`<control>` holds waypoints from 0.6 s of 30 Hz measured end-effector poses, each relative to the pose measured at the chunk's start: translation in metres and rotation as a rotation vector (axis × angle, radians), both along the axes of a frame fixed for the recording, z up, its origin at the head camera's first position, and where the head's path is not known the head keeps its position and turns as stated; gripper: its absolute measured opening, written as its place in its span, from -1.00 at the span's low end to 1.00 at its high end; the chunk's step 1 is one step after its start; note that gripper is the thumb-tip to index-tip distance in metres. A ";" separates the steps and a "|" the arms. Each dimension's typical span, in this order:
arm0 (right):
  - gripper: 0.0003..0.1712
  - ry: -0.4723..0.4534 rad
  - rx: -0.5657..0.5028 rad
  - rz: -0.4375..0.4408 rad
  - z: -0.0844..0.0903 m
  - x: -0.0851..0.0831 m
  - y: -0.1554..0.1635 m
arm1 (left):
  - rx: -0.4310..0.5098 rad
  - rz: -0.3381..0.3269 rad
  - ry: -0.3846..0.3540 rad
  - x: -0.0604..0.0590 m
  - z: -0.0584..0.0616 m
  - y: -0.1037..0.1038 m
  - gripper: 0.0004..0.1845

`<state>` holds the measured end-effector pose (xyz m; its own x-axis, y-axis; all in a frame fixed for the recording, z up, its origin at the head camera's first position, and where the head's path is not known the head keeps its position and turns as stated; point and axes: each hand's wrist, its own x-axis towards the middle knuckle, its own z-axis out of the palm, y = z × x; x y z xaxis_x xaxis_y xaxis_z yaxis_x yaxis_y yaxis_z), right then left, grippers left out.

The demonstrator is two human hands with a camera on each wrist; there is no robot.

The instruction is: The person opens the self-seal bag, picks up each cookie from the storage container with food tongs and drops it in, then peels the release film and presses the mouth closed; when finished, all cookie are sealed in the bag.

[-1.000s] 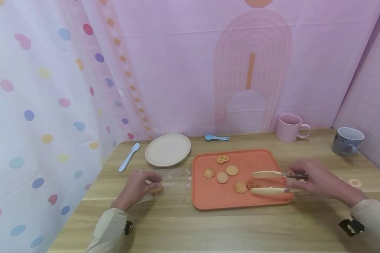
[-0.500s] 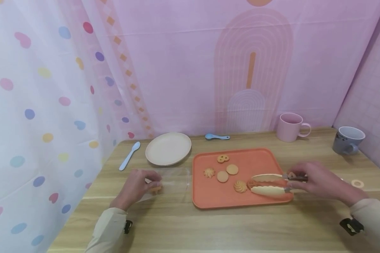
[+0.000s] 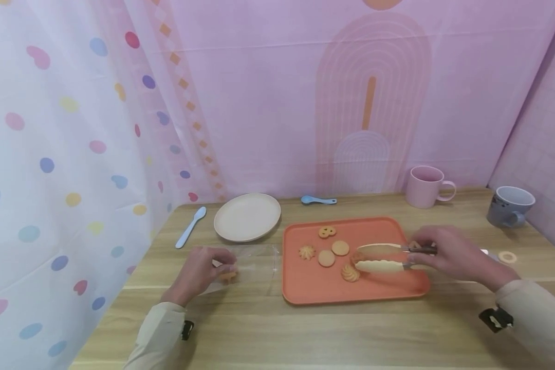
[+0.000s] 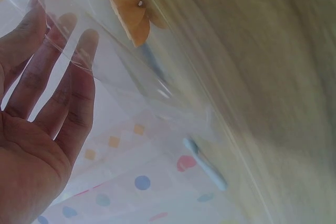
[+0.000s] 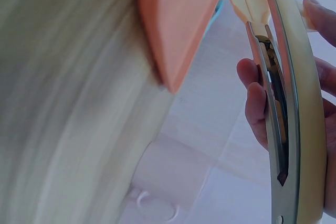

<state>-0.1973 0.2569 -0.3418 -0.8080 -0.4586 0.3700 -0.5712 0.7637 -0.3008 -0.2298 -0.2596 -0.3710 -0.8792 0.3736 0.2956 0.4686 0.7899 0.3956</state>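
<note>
the tray [image 3: 324,288] is orange. the cookies [image 3: 326,257] are golden brown. the tongs [image 3: 379,258] are cream. the plate [image 3: 247,217] is cream too. one mug [image 3: 424,187] is pink, one mug [image 3: 509,206] grey. the curtain [image 3: 51,169] has coloured dots.

Cream-tipped tongs [image 3: 381,258] pinching a cookie [image 3: 357,256] above the orange tray [image 3: 319,288]
</note>
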 end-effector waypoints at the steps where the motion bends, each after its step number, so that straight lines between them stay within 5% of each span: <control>1: -0.83 0.005 -0.005 0.010 0.001 -0.002 -0.004 | -0.002 -0.002 -0.001 0.000 0.000 0.000 -0.88; 7: -0.88 -0.008 -0.074 0.105 0.008 -0.014 -0.031 | -0.011 -0.005 -0.004 0.000 0.001 0.001 -0.89; 18: -0.89 -0.142 -0.107 0.145 0.007 -0.039 -0.102 | -0.012 -0.003 0.003 0.002 0.002 -0.001 -0.86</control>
